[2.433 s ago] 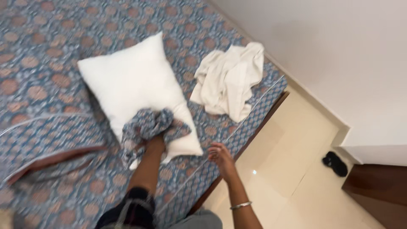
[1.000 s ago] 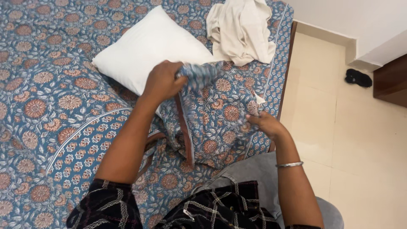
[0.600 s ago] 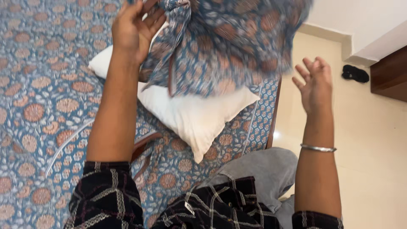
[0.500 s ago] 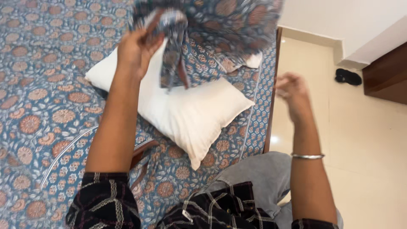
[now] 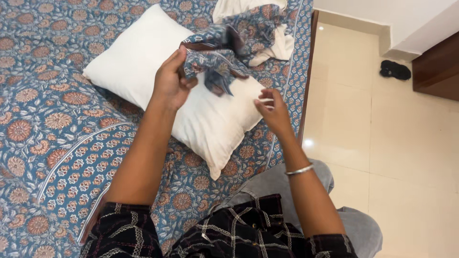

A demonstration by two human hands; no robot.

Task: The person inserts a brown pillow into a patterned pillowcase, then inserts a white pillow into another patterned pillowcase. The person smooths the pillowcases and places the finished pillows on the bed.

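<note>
My left hand (image 5: 170,82) grips one end of a blue floral pillow cover (image 5: 224,48), which lies bunched over the far side of a bare white pillow (image 5: 143,81). The cover's other end trails onto a crumpled cream cloth (image 5: 277,45) near the bed's corner. My right hand (image 5: 271,111) hovers over the pillow's near right edge with its fingers bent and nothing in them. The pillow rests slantwise on a bed covered with a blue floral sheet (image 5: 52,119).
The bed's wooden edge (image 5: 308,71) runs down the right of the sheet. Beyond it lies cream tiled floor (image 5: 392,143) with a black slipper (image 5: 395,70) and a brown wooden cabinet (image 5: 437,71) by the white wall. My knee in grey trousers (image 5: 287,179) is beside the bed.
The cover, flung up in the air half a second ago, has dropped onto the pillow's far side. My left hand came down with it. My right hand moved left over the pillow.
</note>
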